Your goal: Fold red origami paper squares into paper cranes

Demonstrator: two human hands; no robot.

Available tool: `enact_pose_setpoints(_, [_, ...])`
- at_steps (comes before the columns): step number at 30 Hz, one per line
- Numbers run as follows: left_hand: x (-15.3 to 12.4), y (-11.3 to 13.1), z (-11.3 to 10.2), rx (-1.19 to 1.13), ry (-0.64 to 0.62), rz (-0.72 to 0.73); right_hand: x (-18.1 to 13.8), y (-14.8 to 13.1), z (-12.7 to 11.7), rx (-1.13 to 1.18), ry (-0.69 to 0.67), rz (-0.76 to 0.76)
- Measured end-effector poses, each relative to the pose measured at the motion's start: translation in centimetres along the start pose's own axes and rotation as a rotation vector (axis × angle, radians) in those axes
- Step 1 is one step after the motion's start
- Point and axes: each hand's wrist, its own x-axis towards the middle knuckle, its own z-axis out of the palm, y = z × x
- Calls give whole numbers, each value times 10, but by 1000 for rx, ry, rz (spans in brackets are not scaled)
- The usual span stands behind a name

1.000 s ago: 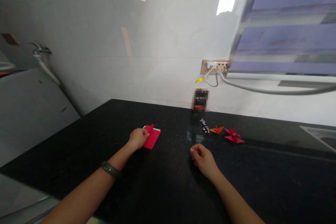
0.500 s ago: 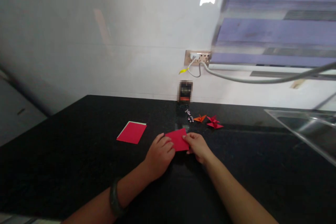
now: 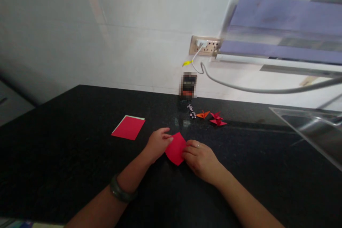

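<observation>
A single red paper sheet (image 3: 175, 147) lies on the black countertop (image 3: 66, 142), turned corner-up like a diamond. My left hand (image 3: 157, 143) pinches its left edge with thumb and fingers. My right hand (image 3: 199, 156), with a ring on one finger, grips the sheet's right side with curled fingers. A stack of red paper sheets (image 3: 128, 127) rests flat on the counter to the left, apart from both hands.
Folded paper figures, one orange (image 3: 202, 114) and one red (image 3: 217, 119), sit near the wall beside a small dark object (image 3: 189, 85). A wall socket (image 3: 205, 45) with a cable is above. A steel sink (image 3: 312, 128) lies at the right.
My left hand took one sheet from the stack and brought it to the centre. My right hand joined it, and the sheet has been turned into a diamond orientation.
</observation>
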Motion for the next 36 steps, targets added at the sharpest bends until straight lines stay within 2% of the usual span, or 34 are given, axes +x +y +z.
enact_pose_setpoints(3, [-2, -4, -2, -7, -60, -2, 2, -7, 0, 112, -39, -17])
enact_pose_setpoints(6, [-5, -4, -4, -6, -150, -17, 1, -5, 1, 283, -57, 30])
enact_pose_setpoints(10, [-9, -2, -5, -99, -421, -33, -2, 4, 9, 460, -12, 234])
enact_pose_setpoints(13, [-13, 0, -5, -124, -473, -79, -2, 10, 13, 459, 35, 342])
enact_pose_setpoints(15, [-15, -1, -4, -128, -480, -77, 0, 11, 14, 424, 57, 359])
enact_pose_setpoints(20, [-18, -10, 2, -220, -603, -66, 3, 9, 13, 352, 80, 352])
enact_pose_setpoints(24, [-17, -11, 4, -211, -582, -30, 1, 10, 15, 320, 130, 439])
enact_pose_setpoints(27, [-16, -7, 2, -152, -500, -25, -1, 15, 16, 381, 233, 620])
enact_pose_setpoints(29, [-16, -3, 1, -134, -453, -24, -2, 18, 16, 554, 276, 790])
enact_pose_setpoints(31, [-17, -1, 1, -118, -416, -2, -2, 20, 15, 817, 250, 921])
enact_pose_setpoints(33, [-18, 0, 2, -109, -384, 27, -1, 21, 12, 1038, 186, 980])
enact_pose_setpoints(36, [-18, -2, 3, -78, -359, 49, -1, 21, 10, 1141, 144, 1024])
